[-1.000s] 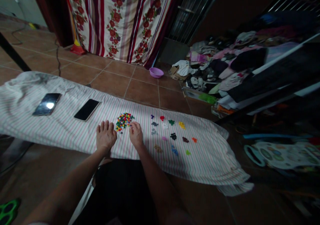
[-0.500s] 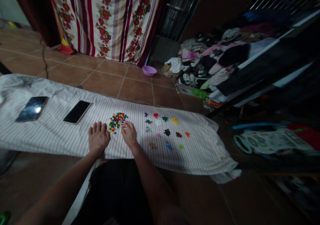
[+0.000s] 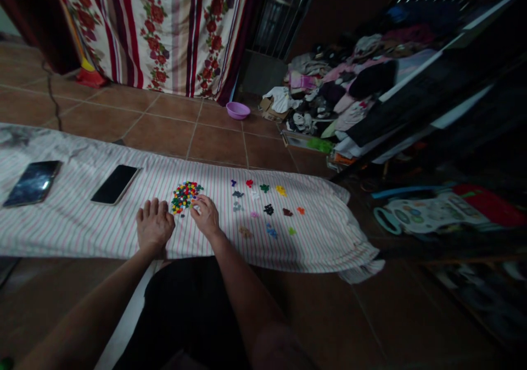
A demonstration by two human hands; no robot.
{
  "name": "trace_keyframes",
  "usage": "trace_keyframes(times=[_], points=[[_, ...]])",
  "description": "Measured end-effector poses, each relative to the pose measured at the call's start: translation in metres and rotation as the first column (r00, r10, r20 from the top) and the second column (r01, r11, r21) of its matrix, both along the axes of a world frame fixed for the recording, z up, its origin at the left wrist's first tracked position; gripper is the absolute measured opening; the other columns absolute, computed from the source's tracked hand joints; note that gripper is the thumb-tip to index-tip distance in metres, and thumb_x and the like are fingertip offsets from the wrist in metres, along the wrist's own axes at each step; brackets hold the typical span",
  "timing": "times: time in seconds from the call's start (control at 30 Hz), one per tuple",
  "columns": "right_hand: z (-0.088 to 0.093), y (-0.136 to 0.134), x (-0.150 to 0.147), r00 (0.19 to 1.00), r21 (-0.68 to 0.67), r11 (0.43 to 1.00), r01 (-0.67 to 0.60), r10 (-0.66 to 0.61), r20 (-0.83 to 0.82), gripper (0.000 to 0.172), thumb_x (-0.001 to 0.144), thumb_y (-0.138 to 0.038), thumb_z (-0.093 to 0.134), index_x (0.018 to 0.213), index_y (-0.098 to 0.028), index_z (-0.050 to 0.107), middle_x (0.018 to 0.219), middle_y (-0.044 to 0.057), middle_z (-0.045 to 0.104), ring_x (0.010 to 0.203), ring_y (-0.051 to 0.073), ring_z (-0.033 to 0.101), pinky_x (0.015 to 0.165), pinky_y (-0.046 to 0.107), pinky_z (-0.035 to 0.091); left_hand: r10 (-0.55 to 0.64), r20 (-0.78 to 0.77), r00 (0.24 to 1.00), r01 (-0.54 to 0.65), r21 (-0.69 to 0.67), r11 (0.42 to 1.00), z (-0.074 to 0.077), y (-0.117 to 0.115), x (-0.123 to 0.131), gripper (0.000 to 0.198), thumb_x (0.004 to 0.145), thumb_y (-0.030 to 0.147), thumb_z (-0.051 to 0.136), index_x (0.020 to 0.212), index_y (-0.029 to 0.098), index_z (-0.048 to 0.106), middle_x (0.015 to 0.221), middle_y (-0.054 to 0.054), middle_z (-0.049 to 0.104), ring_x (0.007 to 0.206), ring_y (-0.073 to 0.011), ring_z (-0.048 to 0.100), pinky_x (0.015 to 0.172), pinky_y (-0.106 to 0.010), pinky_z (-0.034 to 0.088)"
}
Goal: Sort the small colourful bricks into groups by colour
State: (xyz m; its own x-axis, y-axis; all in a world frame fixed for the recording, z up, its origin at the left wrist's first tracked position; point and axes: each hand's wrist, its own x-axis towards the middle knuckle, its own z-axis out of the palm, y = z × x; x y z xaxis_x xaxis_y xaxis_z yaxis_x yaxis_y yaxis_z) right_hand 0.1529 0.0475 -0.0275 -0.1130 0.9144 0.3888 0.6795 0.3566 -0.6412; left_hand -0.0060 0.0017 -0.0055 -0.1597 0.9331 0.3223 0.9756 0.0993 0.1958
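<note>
A mixed pile of tiny colored pieces (image 3: pixel 184 197) lies on the striped cloth (image 3: pixel 119 233); they are too small for me to tell their kind. Just left of it, my left hand (image 3: pixel 155 224) rests palm down on the cloth, fingers stretched out and holding nothing. My right hand (image 3: pixel 206 216) is at the pile's right edge, thumb and fingertips drawn together in a pinch. Whatever is between them is hidden. Farther right lie small single-color groups, among them yellow pieces (image 3: pixel 280 190), black pieces (image 3: pixel 268 209), blue pieces (image 3: pixel 272 230) and tan pieces (image 3: pixel 245 231).
Left of my hands lie a dark-screened phone (image 3: pixel 115 184) and a larger tablet-like device (image 3: pixel 33 183). Beyond the cloth's far edge, a purple basin (image 3: pixel 237 110) stands on the tiled floor. A heap of clothes (image 3: pixel 329 90) fills the back right.
The view has turned slightly right, so everything appears farther left. My right hand stays at the pile's edge with its fingertips shifted slightly; my left hand keeps its place on the cloth.
</note>
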Motion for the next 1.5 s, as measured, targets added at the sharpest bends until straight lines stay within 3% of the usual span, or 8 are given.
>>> trace_keyframes(times=[0.23, 0.47, 0.67, 0.8, 0.9, 1.1, 1.27, 1.5], points=[[0.002, -0.001, 0.004, 0.989, 0.065, 0.998, 0.016, -0.006, -0.148, 0.008, 0.084, -0.019, 0.059, 0.089, -0.023, 0.064, 0.110, 0.005, 0.067, 0.106, 0.017, 0.061, 0.093, 0.030, 0.050, 0.004, -0.033, 0.999, -0.003, 0.000, 1.000, 0.002, -0.001, 0.001, 0.045, 0.090, 0.029, 0.033, 0.124, 0.013, 0.057, 0.139, -0.017, 0.052, 0.135, -0.0329, 0.039, 0.112, -0.049, 0.026], [0.011, -0.020, 0.023, 0.964, -0.073, 0.985, 0.154, -0.166, -0.206, 0.011, 0.083, -0.027, 0.058, 0.092, -0.023, 0.061, 0.078, -0.001, 0.064, 0.069, 0.014, 0.061, 0.071, 0.027, 0.051, -0.001, -0.007, 1.000, 0.001, -0.029, 1.000, 0.004, 0.000, 0.001, 0.047, 0.089, 0.029, 0.032, 0.125, 0.011, 0.057, 0.139, -0.018, 0.052, 0.135, -0.0346, 0.038, 0.111, -0.051, 0.027], [0.028, -0.044, 0.076, 0.915, -0.118, 0.946, 0.301, -0.322, -0.244, 0.016, 0.082, -0.032, 0.054, 0.092, -0.021, 0.060, 0.082, 0.002, 0.066, 0.070, 0.015, 0.062, 0.067, 0.027, 0.050, -0.001, 0.029, 1.000, 0.001, -0.029, 1.000, 0.004, 0.000, 0.000, 0.047, 0.089, 0.030, 0.032, 0.125, 0.013, 0.057, 0.141, -0.017, 0.050, 0.137, -0.0329, 0.036, 0.113, -0.050, 0.024], [0.026, -0.058, 0.127, 0.876, -0.089, 0.913, 0.399, -0.408, -0.259, 0.023, 0.082, -0.038, 0.050, 0.092, -0.019, 0.059, 0.083, 0.004, 0.066, 0.069, 0.016, 0.061, 0.065, 0.028, 0.050, -0.001, 0.047, 0.999, 0.003, -0.042, 0.999, 0.003, 0.000, 0.000, 0.047, 0.087, 0.030, 0.033, 0.125, 0.014, 0.056, 0.141, -0.016, 0.050, 0.137, -0.0331, 0.035, 0.113, -0.051, 0.024], [0.019, -0.069, 0.170, 0.834, -0.019, 0.857, 0.516, -0.507, -0.218, 0.026, 0.082, -0.038, 0.047, 0.092, -0.019, 0.060, 0.088, 0.008, 0.068, 0.074, 0.018, 0.061, 0.066, 0.029, 0.050, -0.003, 0.040, 0.999, 0.005, -0.035, 0.999, 0.002, 0.000, -0.001, 0.047, 0.088, 0.031, 0.033, 0.125, 0.014, 0.056, 0.139, -0.016, 0.051, 0.136, -0.0332, 0.036, 0.112, -0.051, 0.025], [0.001, -0.087, 0.251, 0.686, 0.032, 0.685, 0.728, -0.726, -0.051, 0.033, 0.078, -0.040, 0.041, 0.090, -0.017, 0.062, 0.088, 0.011, 0.068, 0.079, 0.023, 0.060, 0.074, 0.034, 0.047, -0.018, 0.051, 0.999, 0.019, -0.035, 0.999, 0.001, 0.001, -0.002, 0.048, 0.087, 0.031, 0.032, 0.123, 0.013, 0.058, 0.138, -0.018, 0.051, 0.135, -0.0349, 0.037, 0.111, -0.052, 0.025], [-0.012, -0.090, 0.283, 0.683, 0.038, 0.685, 0.728, -0.729, 0.040, 0.032, 0.073, -0.038, 0.044, 0.089, -0.017, 0.062, 0.091, 0.012, 0.068, 0.079, 0.023, 0.057, 0.079, 0.036, 0.044, -0.008, 0.039, 0.999, 0.009, -0.036, 0.999, 0.002, 0.000, -0.002, 0.048, 0.088, 0.031, 0.032, 0.124, 0.013, 0.057, 0.138, -0.018, 0.051, 0.136, -0.0343, 0.036, 0.112, -0.052, 0.025], [-0.021, -0.089, 0.286, 0.703, 0.104, 0.709, 0.697, -0.705, 0.092, 0.026, 0.076, -0.033, 0.041, 0.090, -0.019, 0.059, 0.093, 0.012, 0.067, 0.086, 0.025, 0.056, 0.084, 0.039, 0.042, -0.002, -0.037, 0.999, 0.000, -0.043, 0.999, 0.003, 0.000, -0.001, 0.048, 0.091, 0.032, 0.027, 0.124, 0.014, 0.056, 0.138, -0.016, 0.051, 0.134, -0.0334, 0.039, 0.111, -0.050, 0.027]])
